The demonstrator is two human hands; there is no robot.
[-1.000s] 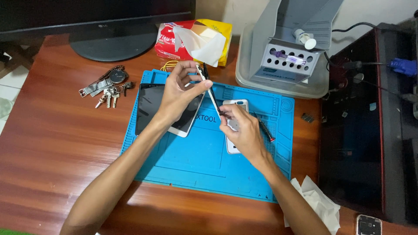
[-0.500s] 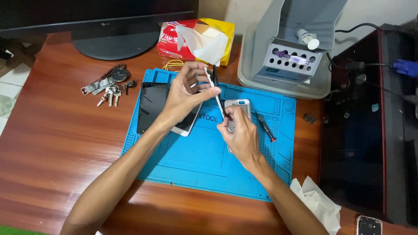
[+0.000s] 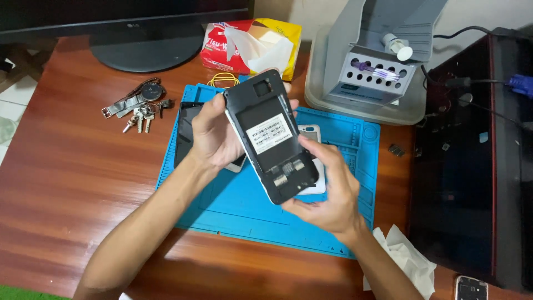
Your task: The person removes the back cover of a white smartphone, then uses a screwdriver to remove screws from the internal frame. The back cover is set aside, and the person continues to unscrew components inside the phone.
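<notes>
Both my hands hold a black smartphone [image 3: 271, 135] with its back cover off, its open rear facing me and a white label in the battery bay. My left hand [image 3: 215, 135] grips its left edge near the top. My right hand [image 3: 328, 193] cups its lower end from below. The phone is tilted above a blue repair mat [image 3: 244, 214]. Under it on the mat lie a white phone back cover [image 3: 312, 136] and a dark phone [image 3: 186, 133], both partly hidden.
A bunch of keys [image 3: 139, 105] lies left of the mat. A tissue pack [image 3: 252, 47] and a monitor base [image 3: 147, 50] stand behind. A grey tool holder [image 3: 369, 72] is at back right, a black case [image 3: 472, 155] on the right, crumpled tissue [image 3: 408, 261] and a small phone [image 3: 471, 288] near the front.
The phone was held edge-on as a thin strip between my hands. It has been turned so its open back faces me, and my right hand has moved under its lower end.
</notes>
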